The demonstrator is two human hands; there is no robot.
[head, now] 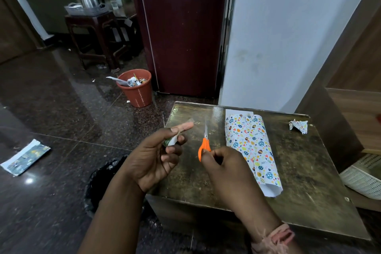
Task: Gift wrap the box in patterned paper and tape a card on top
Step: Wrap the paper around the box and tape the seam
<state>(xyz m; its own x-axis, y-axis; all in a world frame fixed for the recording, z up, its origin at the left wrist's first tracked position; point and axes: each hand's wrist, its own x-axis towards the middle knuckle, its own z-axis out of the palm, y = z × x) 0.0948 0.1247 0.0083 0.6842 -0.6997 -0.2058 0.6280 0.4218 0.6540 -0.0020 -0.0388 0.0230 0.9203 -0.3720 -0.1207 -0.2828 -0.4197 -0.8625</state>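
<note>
The box wrapped in white paper patterned with coloured eggs and hearts [252, 146] lies lengthwise on the worn wooden table [299, 171], its near end open. My left hand [158, 156] hovers over the table's left edge and grips a small roll of tape [171, 141], with a clear strip [190, 123] stuck to the raised forefinger. My right hand [224, 167] holds orange-handled scissors [204, 144] by the handles, blades pointing away between the tape strip and the box. No card is in sight on the table.
A crumpled scrap of patterned paper [299, 127] lies at the table's far right. A white basket [362, 175] sits right of the table. On the dark floor are an orange waste bucket [137, 88], a black bin bag [105, 179] and a flat paper packet [24, 159].
</note>
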